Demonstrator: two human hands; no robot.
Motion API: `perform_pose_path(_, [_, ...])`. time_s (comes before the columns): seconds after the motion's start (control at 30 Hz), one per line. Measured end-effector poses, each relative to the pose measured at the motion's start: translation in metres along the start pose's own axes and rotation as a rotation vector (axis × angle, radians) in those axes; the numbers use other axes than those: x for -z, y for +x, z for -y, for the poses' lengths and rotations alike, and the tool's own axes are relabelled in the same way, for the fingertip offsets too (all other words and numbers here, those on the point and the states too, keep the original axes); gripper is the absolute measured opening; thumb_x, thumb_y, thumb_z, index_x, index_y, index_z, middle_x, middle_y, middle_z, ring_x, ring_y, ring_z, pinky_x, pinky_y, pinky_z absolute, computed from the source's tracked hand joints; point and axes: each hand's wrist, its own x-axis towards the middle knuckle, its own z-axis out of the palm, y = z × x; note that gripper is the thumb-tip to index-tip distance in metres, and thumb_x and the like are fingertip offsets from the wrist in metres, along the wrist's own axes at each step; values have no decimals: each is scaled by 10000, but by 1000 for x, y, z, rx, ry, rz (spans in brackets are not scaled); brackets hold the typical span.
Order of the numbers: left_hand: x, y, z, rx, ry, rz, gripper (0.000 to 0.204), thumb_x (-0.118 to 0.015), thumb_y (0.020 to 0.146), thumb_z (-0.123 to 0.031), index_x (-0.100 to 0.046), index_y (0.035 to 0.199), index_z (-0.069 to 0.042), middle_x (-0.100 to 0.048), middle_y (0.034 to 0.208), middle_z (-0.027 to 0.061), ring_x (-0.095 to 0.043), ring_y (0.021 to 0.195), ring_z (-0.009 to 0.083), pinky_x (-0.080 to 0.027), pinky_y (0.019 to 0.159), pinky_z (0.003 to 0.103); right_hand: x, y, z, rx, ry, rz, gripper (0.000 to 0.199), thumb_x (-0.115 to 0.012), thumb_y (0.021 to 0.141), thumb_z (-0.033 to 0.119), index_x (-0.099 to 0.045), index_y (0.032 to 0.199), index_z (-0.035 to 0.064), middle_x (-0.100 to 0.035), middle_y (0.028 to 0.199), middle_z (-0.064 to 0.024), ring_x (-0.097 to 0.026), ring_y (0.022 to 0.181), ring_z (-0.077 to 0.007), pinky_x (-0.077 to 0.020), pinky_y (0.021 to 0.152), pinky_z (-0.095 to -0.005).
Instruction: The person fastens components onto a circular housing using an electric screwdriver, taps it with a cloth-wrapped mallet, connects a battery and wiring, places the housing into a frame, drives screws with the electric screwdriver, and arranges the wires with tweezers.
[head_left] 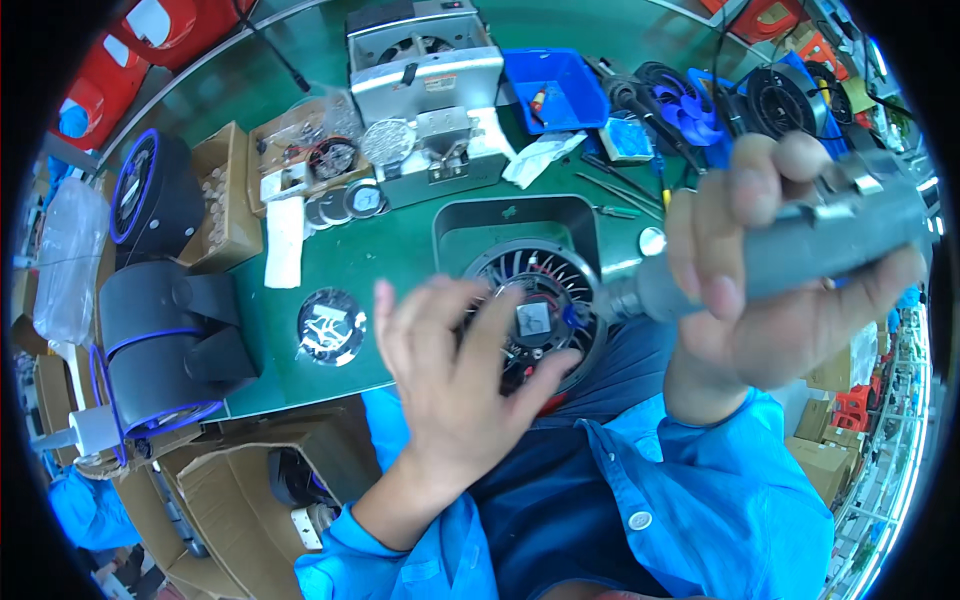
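My right hand (745,320) is wrapped round a thick grey electric screwdriver (835,245) that lies slantwise in the air. Its narrow end points left, at the edge of a round black fan housing (572,272) with silvery fins and a square label in its middle. Over the left part of that housing my left hand (450,375) is spread, fingers apart; whether the fingertips press on it I cannot tell. Behind the housing sits a black tray (515,205). A clear disc-shaped dish (332,345) of small white pieces lies left of my left hand.
A metal machine (425,80) stands at the back of the green bench (275,250). Beside it are a blue bin (555,90), a purple fan (685,110) and hand tools. Cardboard boxes (225,190) and dark fan bodies (165,330) crowd the left. An open carton (240,510) stands below the bench edge.
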Motion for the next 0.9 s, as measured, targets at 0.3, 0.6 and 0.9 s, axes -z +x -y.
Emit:
perform_pose_path(0.3, [-7, -7, -18, -119, -88, -121, 343, -939, 692, -166, -827, 1015, -136, -669, 926, -35, -615, 966, 212, -408, 1003, 473, -23, -26, 23, 17, 104, -125, 803, -498, 1071, 731, -565, 1338, -23, -645, 1122, -138, -642, 619, -159, -538, 603, -309])
perform_pose_path(0.6, [-4, -12, -16, -77, -106, -124, 350, -939, 674, -144, -808, 998, -156, -680, 975, -19, -624, 973, 222, -395, 995, 460, -39, -18, 29, -18, 25, -53, 661, -601, 1093, 625, -547, 1273, -8, -639, 1093, -139, -662, 611, -164, -566, 606, -308])
perform_pose_path(0.9, [-5, -8, -13, -91, -152, -49, 358, -954, 684, -176, -799, 1007, -164, -672, 998, -12, -627, 999, 236, -383, 995, 461, -35, -16, 28, 49, 46, 90, 703, -622, 1074, 654, -558, 1322, -1, -659, 1125, -136, -687, 636, -183, -578, 613, -319])
